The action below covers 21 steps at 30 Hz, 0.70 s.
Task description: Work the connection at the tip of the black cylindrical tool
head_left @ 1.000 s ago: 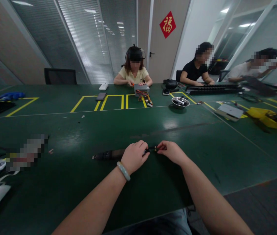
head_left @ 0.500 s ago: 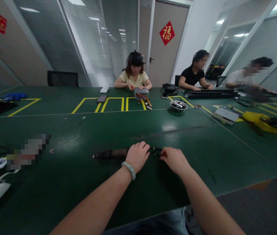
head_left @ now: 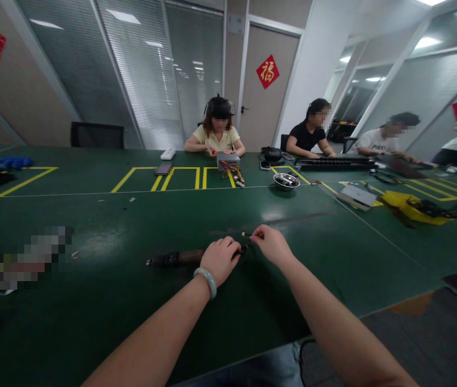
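A dark, tube-shaped electric screwdriver (head_left: 176, 258) lies on the green table, its metal tip pointing left. My left hand (head_left: 221, 260), with a pale bangle at the wrist, is closed over its right end and hides that part. Just right of it, my right hand (head_left: 271, 244) pinches a thin black cable (head_left: 247, 234) whose brass-coloured end points left. That end is clear of the tabletop and apart from the left fingers. A small dark end with a brass glint pokes out beside the left fingertips; what it joins is hidden.
Across the table a person handles a grey box (head_left: 228, 159) with coloured wires. A metal bowl (head_left: 286, 181) of small parts stands to its right. Farther right lie a white flat box (head_left: 356, 196) and a yellow bag (head_left: 416, 208). A blurred-out item (head_left: 30, 258) and cables lie left.
My right hand has lifted and drawn slightly away from the left, bringing the cable's brass end into the open. The left hand keeps its hold. The whole view has shifted a little.
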{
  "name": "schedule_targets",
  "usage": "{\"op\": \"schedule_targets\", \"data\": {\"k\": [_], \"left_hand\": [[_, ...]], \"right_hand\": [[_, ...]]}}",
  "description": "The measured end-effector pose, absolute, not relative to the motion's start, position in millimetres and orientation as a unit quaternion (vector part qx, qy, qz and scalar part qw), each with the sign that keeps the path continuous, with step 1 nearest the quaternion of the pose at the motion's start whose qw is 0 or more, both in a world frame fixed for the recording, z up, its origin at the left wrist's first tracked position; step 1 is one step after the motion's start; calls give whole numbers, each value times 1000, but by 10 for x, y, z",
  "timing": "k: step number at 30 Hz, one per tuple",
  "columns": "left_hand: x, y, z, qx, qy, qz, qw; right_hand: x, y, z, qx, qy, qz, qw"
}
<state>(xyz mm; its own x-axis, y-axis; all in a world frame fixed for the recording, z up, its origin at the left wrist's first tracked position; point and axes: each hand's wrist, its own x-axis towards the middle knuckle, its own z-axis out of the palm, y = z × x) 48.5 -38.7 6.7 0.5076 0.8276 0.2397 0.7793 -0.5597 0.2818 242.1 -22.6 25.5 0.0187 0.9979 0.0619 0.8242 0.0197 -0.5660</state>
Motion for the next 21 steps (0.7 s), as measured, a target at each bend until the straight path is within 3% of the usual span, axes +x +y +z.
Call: {"op": "schedule_targets", "data": {"k": [10,16,21], "left_hand": [[490,-352,74,860,470,180,87],[488,-317,18,857,470,190,93],[484,-318,8,856,468,201,89]], "right_hand": [[2533,-179,7,-634,-667,321,224],[2486,-357,-103,-631,-672,268,280],[2449,-389,-87,-621,-705,205,275]]}}
